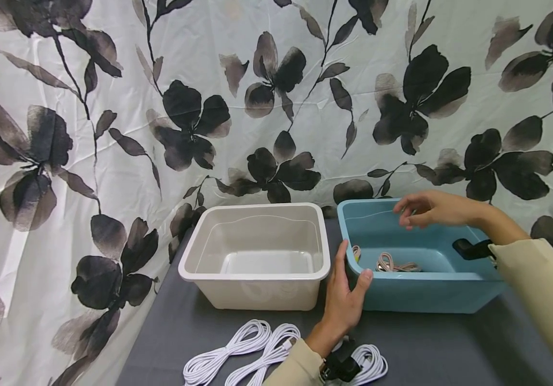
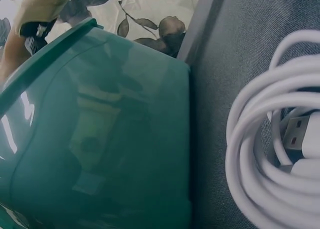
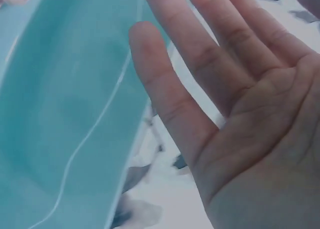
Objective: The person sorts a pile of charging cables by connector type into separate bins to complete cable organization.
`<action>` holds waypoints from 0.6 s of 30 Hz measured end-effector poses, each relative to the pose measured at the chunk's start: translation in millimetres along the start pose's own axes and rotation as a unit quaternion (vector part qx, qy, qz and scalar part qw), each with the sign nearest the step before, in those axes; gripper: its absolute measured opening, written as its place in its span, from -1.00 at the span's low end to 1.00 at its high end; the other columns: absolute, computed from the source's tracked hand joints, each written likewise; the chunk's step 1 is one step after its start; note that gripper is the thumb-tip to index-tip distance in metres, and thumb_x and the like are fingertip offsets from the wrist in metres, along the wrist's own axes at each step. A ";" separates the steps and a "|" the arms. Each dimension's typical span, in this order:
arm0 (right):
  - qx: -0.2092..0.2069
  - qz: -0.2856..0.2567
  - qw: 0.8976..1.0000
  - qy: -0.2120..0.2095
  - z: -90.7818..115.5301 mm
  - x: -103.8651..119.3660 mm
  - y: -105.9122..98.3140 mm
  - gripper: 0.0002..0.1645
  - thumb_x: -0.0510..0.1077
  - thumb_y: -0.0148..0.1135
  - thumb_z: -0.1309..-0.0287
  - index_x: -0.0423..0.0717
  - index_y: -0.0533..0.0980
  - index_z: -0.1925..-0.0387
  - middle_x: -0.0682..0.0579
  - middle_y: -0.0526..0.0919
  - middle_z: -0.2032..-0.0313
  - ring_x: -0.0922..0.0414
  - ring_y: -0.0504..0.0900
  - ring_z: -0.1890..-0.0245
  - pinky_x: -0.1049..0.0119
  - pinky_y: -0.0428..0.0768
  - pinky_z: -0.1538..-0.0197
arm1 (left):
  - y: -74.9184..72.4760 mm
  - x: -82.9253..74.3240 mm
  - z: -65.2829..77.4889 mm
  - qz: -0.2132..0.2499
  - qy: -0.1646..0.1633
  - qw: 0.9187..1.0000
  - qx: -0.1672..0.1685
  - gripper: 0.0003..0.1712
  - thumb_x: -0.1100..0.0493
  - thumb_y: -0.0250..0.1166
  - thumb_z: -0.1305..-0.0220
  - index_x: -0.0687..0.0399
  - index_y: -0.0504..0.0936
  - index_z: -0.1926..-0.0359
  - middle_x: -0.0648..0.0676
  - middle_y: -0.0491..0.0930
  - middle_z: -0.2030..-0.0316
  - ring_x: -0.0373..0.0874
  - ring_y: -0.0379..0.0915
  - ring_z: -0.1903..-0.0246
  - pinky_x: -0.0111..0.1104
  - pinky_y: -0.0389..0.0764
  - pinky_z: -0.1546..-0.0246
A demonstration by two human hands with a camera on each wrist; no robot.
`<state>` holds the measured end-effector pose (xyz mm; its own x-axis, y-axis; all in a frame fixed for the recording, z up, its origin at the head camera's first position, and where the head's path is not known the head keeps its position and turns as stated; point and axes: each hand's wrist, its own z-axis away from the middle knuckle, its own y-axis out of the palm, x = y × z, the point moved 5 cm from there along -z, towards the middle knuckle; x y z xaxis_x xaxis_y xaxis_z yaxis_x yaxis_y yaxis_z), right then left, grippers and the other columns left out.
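A blue plastic bin [image 1: 426,292] stands on the right, with a coiled pinkish cable [image 1: 397,264] inside near its front wall. Another small bundle with some yellow [image 1: 356,253] shows at the bin's left end. My left hand [image 1: 341,303] rests against the bin's front left corner, fingers extended along the side and thumb at the front rim. Over the back of the bin, my right hand [image 1: 433,209] hovers with relaxed, spread fingers. The right wrist view shows its bare palm [image 3: 260,124] and nothing held.
A cream bin [image 1: 262,295] stands left of the blue one, with nothing visible inside. Coiled white cables [image 1: 228,351] lie on the grey tabletop [image 1: 431,348] in front, one bundle [image 1: 370,364] beside my left wrist. A floral curtain [image 1: 276,118] hangs behind.
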<state>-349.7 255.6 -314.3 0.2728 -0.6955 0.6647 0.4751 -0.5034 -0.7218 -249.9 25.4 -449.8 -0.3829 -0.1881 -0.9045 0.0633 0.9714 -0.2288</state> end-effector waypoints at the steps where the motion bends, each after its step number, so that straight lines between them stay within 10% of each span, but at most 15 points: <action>1: -0.007 0.001 1.000 -0.014 4.5 4.5 1.3 -0.46 -0.07 0.25 -0.41 -0.26 0.42 -0.29 -0.06 0.69 0.09 0.16 0.69 0.14 0.28 0.65 0.07 | -0.3 -0.9 0.3 -0.002 -0.002 1.000 0.002 -0.16 -0.23 0.10 -0.46 -0.49 -0.09 -0.62 -0.18 0.22 -0.53 -0.19 0.21 -0.47 0.01 0.28 -0.44; 8: -0.085 0.033 0.991 -0.101 38.4 35.0 23.4 -0.64 -0.19 0.25 -0.39 -0.16 0.53 -0.16 0.10 0.74 0.17 0.26 0.71 0.18 0.41 0.65 0.12 | -4.8 -9.7 7.3 -0.031 -0.022 0.999 0.030 -0.19 -0.28 -0.06 -0.56 -0.48 -0.24 -0.64 -0.21 -0.04 -0.61 -0.16 0.03 -0.56 -0.02 0.18 -0.51; 18: -0.160 0.051 0.971 -0.169 82.0 59.6 62.6 -0.64 -0.30 0.29 -0.32 0.07 0.58 -0.08 0.26 0.75 0.19 0.32 0.70 0.22 0.41 0.63 0.19 | -31.3 -33.9 37.4 -0.054 -0.069 0.989 0.119 -0.16 -0.27 0.01 -0.53 -0.41 -0.19 -0.64 -0.04 0.19 -0.55 -0.06 0.32 -0.43 -0.18 0.53 -0.26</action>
<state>-235.1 224.6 -304.0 0.5902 -0.5691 0.5726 0.1609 -0.6121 -0.7742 -204.4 -4.0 -425.5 -0.2699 -0.3222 -0.9074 0.2504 0.8865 -0.3892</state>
